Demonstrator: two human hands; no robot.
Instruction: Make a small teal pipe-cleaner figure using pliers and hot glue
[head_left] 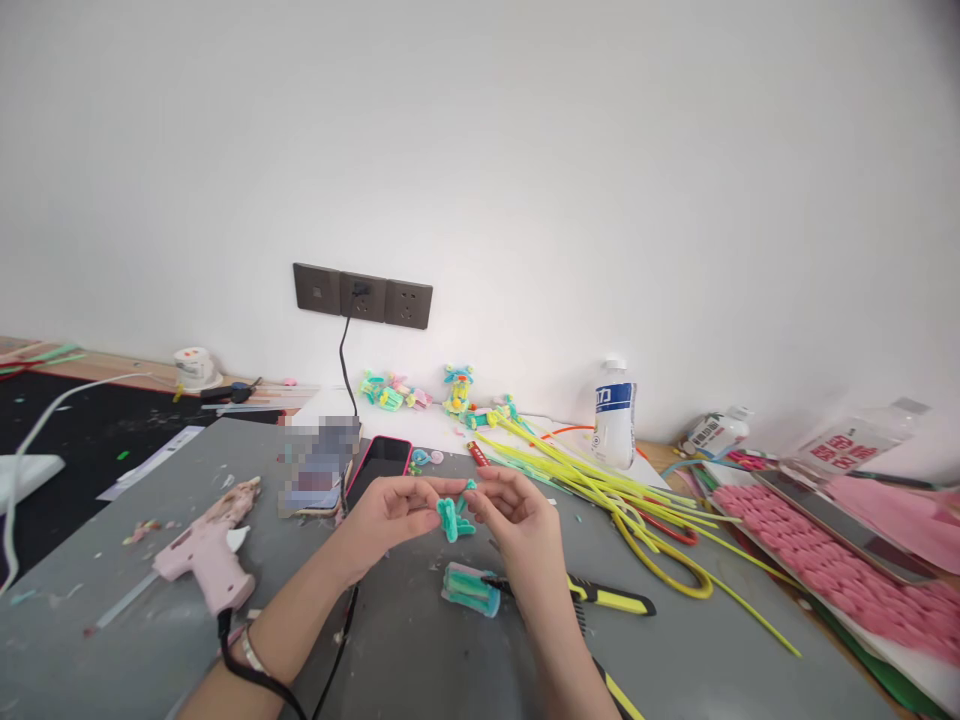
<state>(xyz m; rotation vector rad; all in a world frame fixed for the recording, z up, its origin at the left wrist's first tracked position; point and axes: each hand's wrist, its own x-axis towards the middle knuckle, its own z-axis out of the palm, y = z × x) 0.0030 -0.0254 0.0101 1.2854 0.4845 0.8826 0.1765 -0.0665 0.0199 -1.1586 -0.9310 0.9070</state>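
Note:
Between my hands is a small teal fuzzy pipe cleaner (451, 522), bent into loops. My left hand (394, 515) pinches its left side between thumb and fingers. On the other side, my right hand (517, 515) has thumb and fingertips closed on its upper right end. Just below them on the grey mat lies a short teal and pink bundle (471, 590). A black and yellow handled tool (615, 597) lies partly behind my right wrist, so its kind is unclear.
A pink glue gun (206, 565) with a black cord lies left. Phones (382, 460) lie beyond my hands. Long yellow pipe cleaners (600, 490) spread right, near a white bottle (615, 425). Small fuzzy figures (457, 390) stand by the wall; pink knitting (840, 570) lies far right.

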